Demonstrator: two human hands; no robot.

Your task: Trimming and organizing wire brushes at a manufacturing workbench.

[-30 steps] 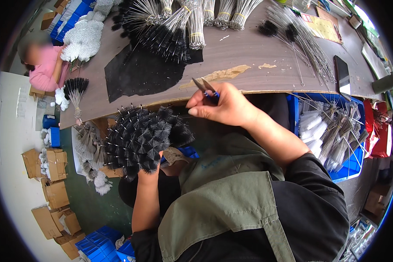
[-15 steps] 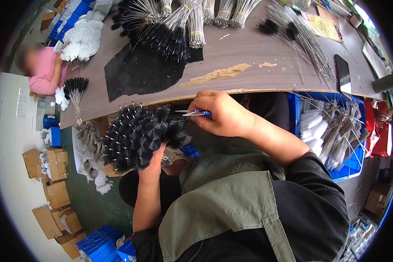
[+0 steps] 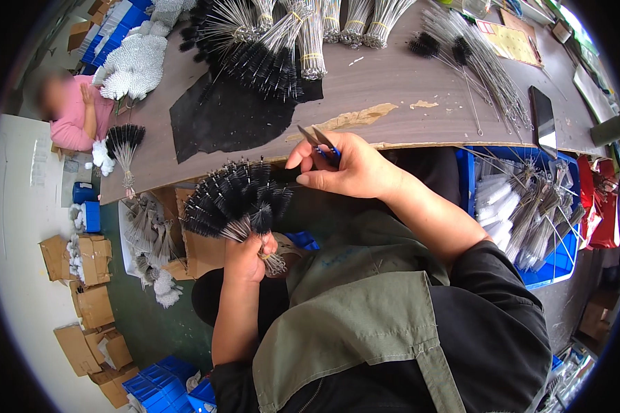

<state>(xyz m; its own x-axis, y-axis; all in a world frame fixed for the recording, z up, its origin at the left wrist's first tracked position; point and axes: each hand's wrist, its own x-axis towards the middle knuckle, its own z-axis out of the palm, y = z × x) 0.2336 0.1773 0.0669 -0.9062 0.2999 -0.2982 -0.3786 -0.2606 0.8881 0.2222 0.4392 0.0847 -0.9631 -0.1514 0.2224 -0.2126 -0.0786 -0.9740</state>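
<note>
My left hand [image 3: 249,253] is wrapped round the wire stems of a bundle of black bristle brushes [image 3: 235,201]. The looped wire ends stick out below the fist, and the bristle heads fan out above it, just off the table's front edge. To the right of the bristles, my right hand [image 3: 341,166] holds small blue-handled scissors [image 3: 322,143], their blades apart and pointing up and left toward the table. Its thumb and index fingertip reach toward the brush heads with a small gap between them; whether they pinch a bristle or wire I cannot tell.
On the table [image 3: 386,76] lie wire-stemmed brush bundles [image 3: 311,55], a black sheet [image 3: 220,120], torn brown paper [image 3: 358,115] and a phone [image 3: 543,118]. A blue crate [image 3: 554,265] of brushes stands at right. At far left sits a person in pink [image 3: 83,120], near cardboard boxes [image 3: 89,258].
My left hand has tipped the brush bundle, so its stems and looped ends now show. My right hand has drawn the scissors up from the bristles and turned the blades upward; they have parted.
</note>
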